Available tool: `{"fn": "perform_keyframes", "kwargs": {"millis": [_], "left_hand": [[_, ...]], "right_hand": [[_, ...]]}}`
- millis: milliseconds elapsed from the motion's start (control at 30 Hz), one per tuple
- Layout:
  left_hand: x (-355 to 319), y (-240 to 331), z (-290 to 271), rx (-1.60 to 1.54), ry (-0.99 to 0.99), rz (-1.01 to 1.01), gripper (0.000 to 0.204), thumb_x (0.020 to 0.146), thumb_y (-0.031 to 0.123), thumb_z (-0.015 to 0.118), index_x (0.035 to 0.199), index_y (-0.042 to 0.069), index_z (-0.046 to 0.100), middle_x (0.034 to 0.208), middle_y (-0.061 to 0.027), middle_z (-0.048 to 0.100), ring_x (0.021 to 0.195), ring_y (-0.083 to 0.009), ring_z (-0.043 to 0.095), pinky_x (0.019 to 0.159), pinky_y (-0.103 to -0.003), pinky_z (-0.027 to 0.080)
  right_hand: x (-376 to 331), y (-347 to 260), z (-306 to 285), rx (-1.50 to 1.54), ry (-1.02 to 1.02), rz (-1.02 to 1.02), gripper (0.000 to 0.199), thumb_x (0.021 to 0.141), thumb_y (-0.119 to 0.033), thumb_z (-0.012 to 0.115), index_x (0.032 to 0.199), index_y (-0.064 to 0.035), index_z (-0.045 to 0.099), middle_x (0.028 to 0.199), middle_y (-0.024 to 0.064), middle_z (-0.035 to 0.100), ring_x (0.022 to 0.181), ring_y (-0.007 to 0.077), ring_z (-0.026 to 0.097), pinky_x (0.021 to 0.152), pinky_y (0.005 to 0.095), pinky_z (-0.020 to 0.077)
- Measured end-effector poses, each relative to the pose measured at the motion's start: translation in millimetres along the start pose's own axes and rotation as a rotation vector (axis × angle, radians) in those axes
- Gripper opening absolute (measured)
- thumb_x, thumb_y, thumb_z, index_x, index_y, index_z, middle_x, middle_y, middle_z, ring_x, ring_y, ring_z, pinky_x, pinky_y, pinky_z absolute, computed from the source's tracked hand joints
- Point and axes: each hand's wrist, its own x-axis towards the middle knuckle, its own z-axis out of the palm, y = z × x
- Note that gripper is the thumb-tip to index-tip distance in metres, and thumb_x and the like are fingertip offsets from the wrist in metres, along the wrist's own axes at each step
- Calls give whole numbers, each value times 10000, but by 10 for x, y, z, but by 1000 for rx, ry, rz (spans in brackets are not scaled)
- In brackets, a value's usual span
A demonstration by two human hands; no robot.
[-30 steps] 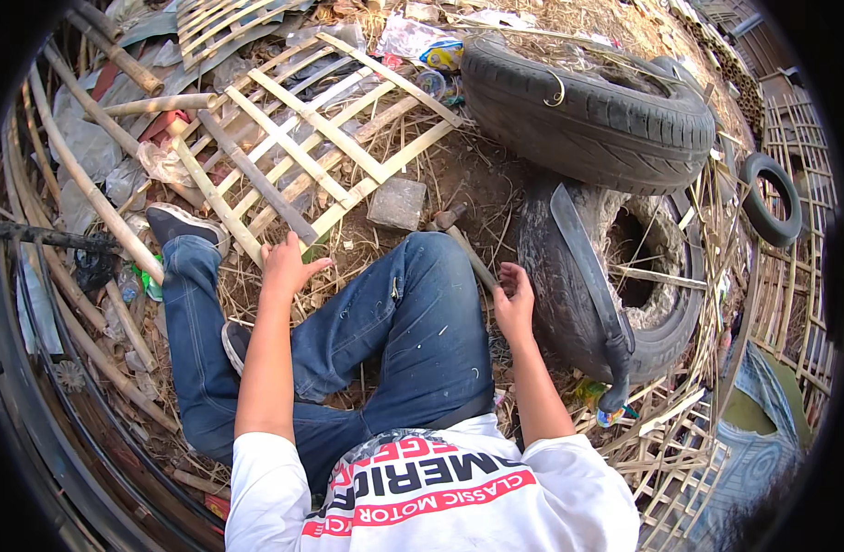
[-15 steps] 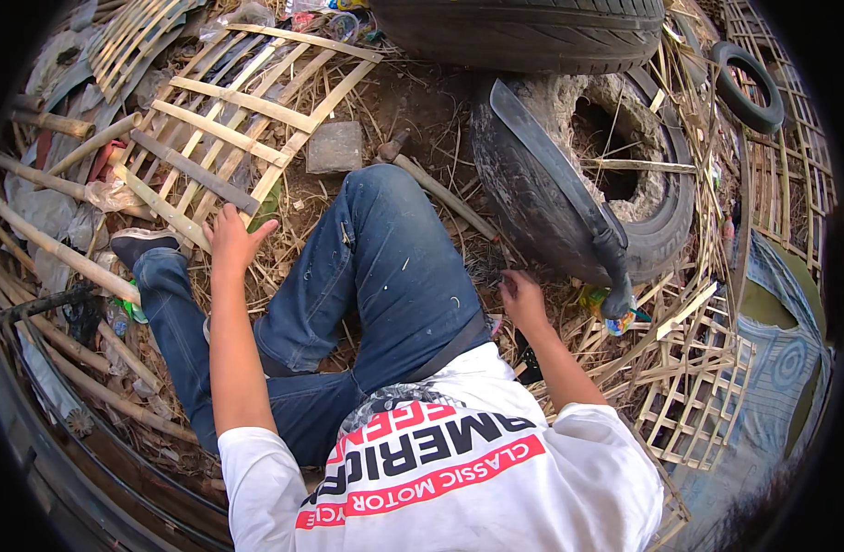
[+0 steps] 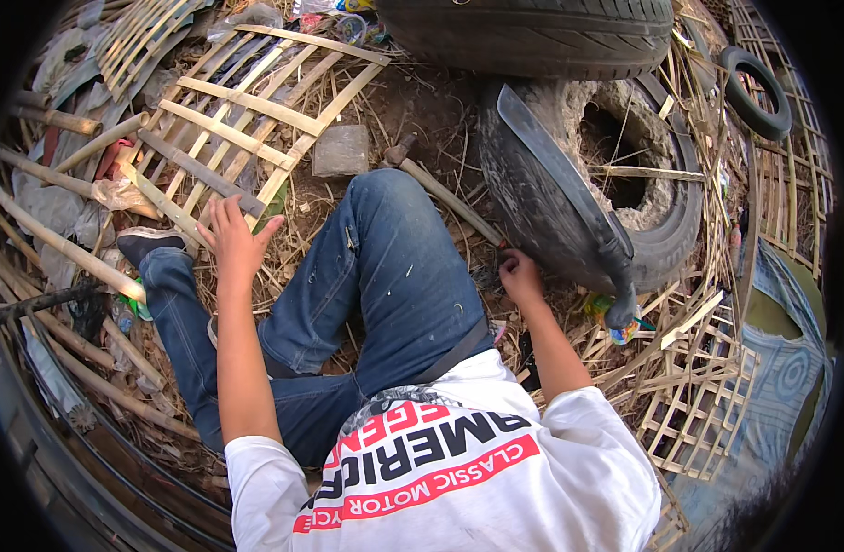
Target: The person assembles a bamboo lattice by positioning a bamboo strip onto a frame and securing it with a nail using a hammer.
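"While the left hand [image 3: 236, 237] spreads its fingers at the near corner of the bamboo lattice [image 3: 247, 105] at left, seemingly gripping nothing, how finished does the lattice look?"

"Several slats already cross; wide gaps remain, and one grey slat [image 3: 196, 170] lies over it. The hammer [image 3: 451, 203] lies further right."

"And the right hand [image 3: 520, 276]?"

"Half curled beside the hammer's near end; its grip cannot be told. The upper tyre [image 3: 532, 41] is cut off."

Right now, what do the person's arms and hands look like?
The left hand and right hand wear no gloves, and I can't see any watch or bracelet. The forearms are uncovered too, below short, loose white sleeves.
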Motion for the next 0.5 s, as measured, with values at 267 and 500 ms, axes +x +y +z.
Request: {"fn": "perform_keyframes", "kwargs": {"millis": [267, 500], "left_hand": [[66, 201, -47, -77, 71, 53, 894, 766, 718, 596, 1306, 18, 465, 1387, -208, 428, 1431, -388, 229, 1129, -661, 53], [272, 358, 36, -144, 101, 78, 957, 719, 743, 611, 1290, -15, 491, 1317, -206, 461, 1427, -408, 233, 1123, -681, 45]], "right_hand": [[96, -88, 148, -225, 106, -176, 212, 839, -157, 691, 1016, -42, 680, 867, 136, 685, 807, 322, 667, 706, 385, 512], [45, -207, 74, -311, 66, -200, 130, 831, -153, 675, 881, -33, 666, 856, 137, 659, 799, 347, 648, 700, 420, 508]]}}
